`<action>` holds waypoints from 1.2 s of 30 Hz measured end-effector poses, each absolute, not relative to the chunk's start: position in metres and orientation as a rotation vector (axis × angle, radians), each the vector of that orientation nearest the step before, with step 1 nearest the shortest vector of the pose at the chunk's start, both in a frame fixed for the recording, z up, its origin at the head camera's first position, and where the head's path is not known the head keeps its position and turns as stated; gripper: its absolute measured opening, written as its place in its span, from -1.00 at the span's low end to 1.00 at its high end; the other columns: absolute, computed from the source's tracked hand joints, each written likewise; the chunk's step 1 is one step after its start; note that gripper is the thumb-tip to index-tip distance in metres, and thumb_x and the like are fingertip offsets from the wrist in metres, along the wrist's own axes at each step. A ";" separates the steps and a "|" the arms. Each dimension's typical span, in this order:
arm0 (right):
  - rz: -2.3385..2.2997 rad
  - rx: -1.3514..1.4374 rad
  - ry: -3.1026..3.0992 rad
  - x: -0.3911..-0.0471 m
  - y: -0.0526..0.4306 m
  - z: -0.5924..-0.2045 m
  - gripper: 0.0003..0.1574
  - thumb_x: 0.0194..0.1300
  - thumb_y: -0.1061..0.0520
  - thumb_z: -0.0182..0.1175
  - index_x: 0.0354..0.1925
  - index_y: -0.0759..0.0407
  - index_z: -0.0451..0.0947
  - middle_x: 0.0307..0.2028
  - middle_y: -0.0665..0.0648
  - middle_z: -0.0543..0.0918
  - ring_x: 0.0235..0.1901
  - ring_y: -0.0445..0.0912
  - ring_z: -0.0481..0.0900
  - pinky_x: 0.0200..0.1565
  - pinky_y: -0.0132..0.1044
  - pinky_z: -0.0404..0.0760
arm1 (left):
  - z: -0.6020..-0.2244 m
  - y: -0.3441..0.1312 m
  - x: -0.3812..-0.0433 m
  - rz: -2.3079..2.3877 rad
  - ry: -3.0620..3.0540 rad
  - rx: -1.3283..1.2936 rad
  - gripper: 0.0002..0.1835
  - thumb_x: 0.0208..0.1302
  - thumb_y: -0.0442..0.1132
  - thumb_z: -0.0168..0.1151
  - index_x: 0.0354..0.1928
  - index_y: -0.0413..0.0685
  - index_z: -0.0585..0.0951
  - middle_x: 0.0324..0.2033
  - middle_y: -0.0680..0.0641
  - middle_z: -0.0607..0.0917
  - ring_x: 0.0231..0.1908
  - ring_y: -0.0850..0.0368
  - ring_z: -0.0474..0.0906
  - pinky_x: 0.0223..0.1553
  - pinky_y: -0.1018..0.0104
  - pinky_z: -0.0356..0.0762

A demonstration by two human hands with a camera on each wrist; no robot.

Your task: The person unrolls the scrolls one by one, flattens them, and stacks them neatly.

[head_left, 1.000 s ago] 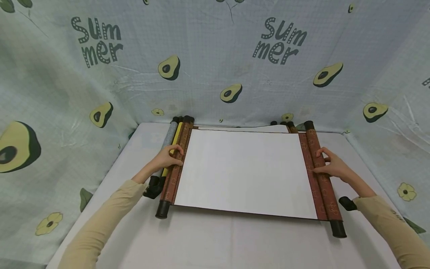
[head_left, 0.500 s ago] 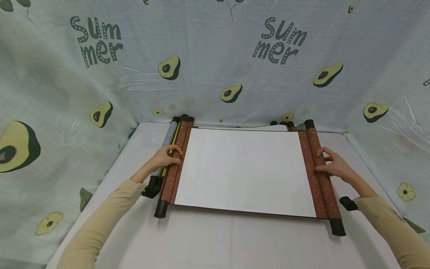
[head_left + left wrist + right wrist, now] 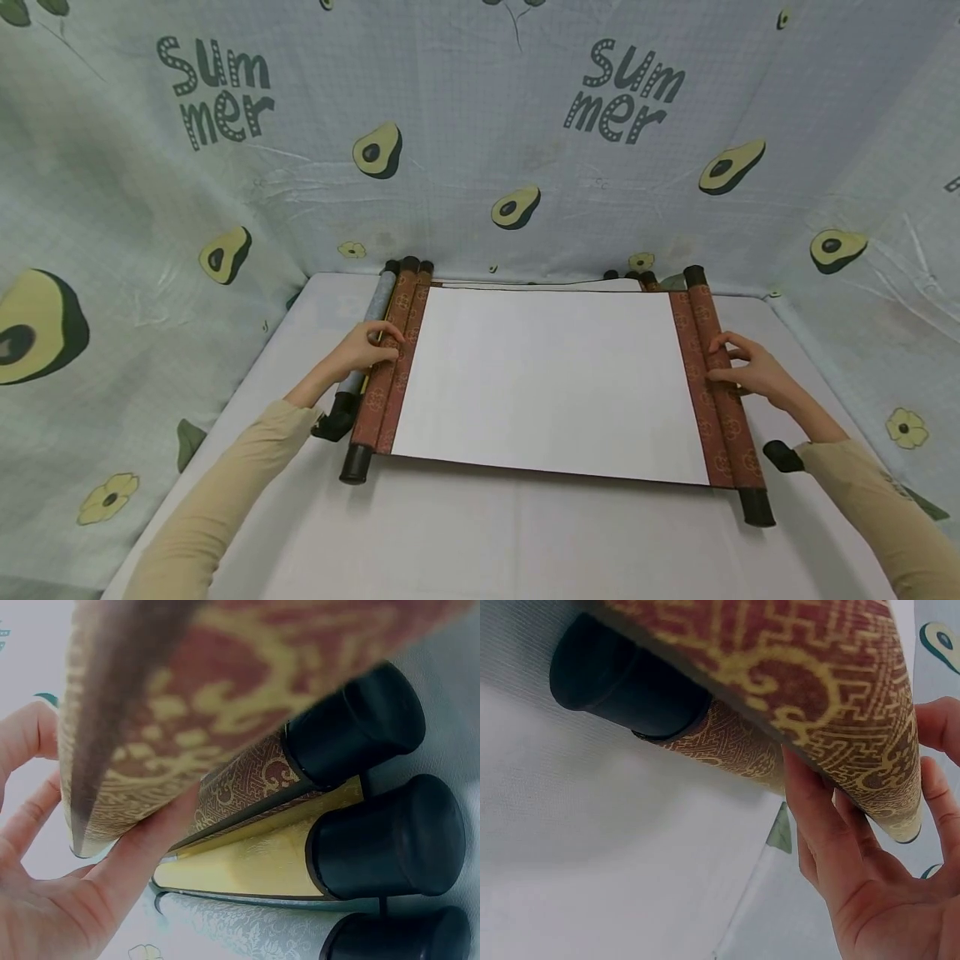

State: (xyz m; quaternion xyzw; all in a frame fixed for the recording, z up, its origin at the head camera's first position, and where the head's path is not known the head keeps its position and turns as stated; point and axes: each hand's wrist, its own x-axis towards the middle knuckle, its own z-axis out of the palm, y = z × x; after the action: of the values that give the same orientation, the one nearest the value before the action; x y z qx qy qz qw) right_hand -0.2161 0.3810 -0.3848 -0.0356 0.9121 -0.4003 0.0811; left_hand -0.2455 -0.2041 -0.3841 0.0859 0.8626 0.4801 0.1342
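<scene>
A hanging scroll (image 3: 540, 383) lies partly unrolled, blank white between two red-brown rollers with gold patterning and black end caps. Fingers and thumb of my left hand (image 3: 360, 348) grip the left roller (image 3: 384, 375) around its middle. On the other side, my right hand (image 3: 753, 371) grips the right roller (image 3: 729, 417). Seen from the left wrist, that hand (image 3: 67, 900) holds its roller above other rolled scrolls: a brown patterned one (image 3: 247, 780), a yellow one (image 3: 247, 859) and a silver-grey one (image 3: 255, 926). The right wrist view shows another brown patterned roller (image 3: 727, 746) beneath the held one.
Everything rests on a white-covered table (image 3: 465, 542). Behind the held scroll, another white sheet (image 3: 592, 287) and dark roller ends (image 3: 647, 279) show. A cloth backdrop (image 3: 465, 108) with avocado prints encloses the back and sides.
The left hand and roller have shifted slightly left, covering more of the yellow scroll. The right hand and roller have moved a little right. Both hands keep their grip.
</scene>
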 end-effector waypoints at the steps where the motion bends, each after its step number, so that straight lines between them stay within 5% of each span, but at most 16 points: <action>1: -1.199 -0.107 2.721 -0.216 0.381 -0.385 -0.52 0.13 0.10 0.20 -0.09 0.20 0.19 -0.09 0.40 0.29 -0.52 -0.19 0.40 -0.53 -0.24 0.49 | -0.384 -0.204 -0.245 1.389 2.500 0.241 -0.71 0.14 -0.30 0.12 -0.09 -0.26 0.46 -0.20 -0.27 0.49 -0.72 0.29 0.20 -0.64 0.26 0.32; 5: -1.200 -0.106 2.711 -0.215 0.382 -0.384 -0.48 0.14 0.08 0.20 -0.05 0.21 0.18 -0.03 0.45 0.26 -0.50 -0.17 0.41 -0.52 -0.23 0.50 | -0.384 -0.204 -0.244 1.400 2.497 0.222 -0.69 0.11 -0.31 0.18 -0.10 -0.26 0.45 -0.22 -0.25 0.49 -0.69 0.26 0.25 -0.62 0.25 0.37; 13: -1.174 -0.078 2.703 -0.213 0.386 -0.383 -0.49 0.14 0.06 0.19 -0.04 0.18 0.19 0.02 0.47 0.22 -0.47 -0.13 0.42 -0.48 -0.22 0.51 | -0.391 -0.204 -0.244 1.365 2.527 0.247 -0.58 -0.06 -0.26 0.36 -0.15 -0.23 0.44 -0.71 0.07 0.39 -0.75 0.29 0.20 -0.65 0.25 0.36; 19: -1.147 -0.093 2.709 -0.213 0.385 -0.385 -0.40 0.13 0.06 0.20 0.01 0.26 0.15 0.02 0.51 0.23 -0.37 -0.03 0.45 -0.44 -0.21 0.52 | -0.395 -0.204 -0.245 1.393 2.506 0.280 -0.61 -0.05 -0.32 0.34 -0.18 -0.28 0.40 -0.54 -0.05 0.46 -0.76 0.30 0.19 -0.68 0.31 0.30; 25: -1.141 -0.084 2.709 -0.216 0.392 -0.390 -0.25 0.13 0.07 0.21 0.09 0.28 -0.01 0.07 0.58 0.16 -0.12 0.28 0.40 -0.38 -0.18 0.55 | -0.394 -0.205 -0.246 1.396 2.474 0.231 -0.66 0.04 -0.36 0.26 -0.18 -0.23 0.35 -0.51 -0.07 0.44 -0.73 0.26 0.18 -0.65 0.29 0.26; 36: -1.046 0.019 2.647 -0.220 0.399 -0.389 0.10 0.16 0.05 0.17 0.24 0.51 -0.36 0.09 0.68 0.08 -0.14 0.25 0.47 -0.24 -0.05 0.57 | -0.394 -0.208 -0.253 1.393 2.428 0.126 -0.52 0.08 -0.31 0.22 0.00 -0.14 0.24 -0.50 -0.09 0.61 -0.58 0.16 0.52 -0.48 0.11 0.57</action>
State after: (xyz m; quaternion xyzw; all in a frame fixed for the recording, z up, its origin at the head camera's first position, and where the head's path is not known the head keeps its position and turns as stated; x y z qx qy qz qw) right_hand -0.2201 0.3993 -0.3885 0.0066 0.9198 -0.3636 0.1470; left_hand -0.2530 -0.2075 -0.3941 0.0445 0.8540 0.4899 0.1692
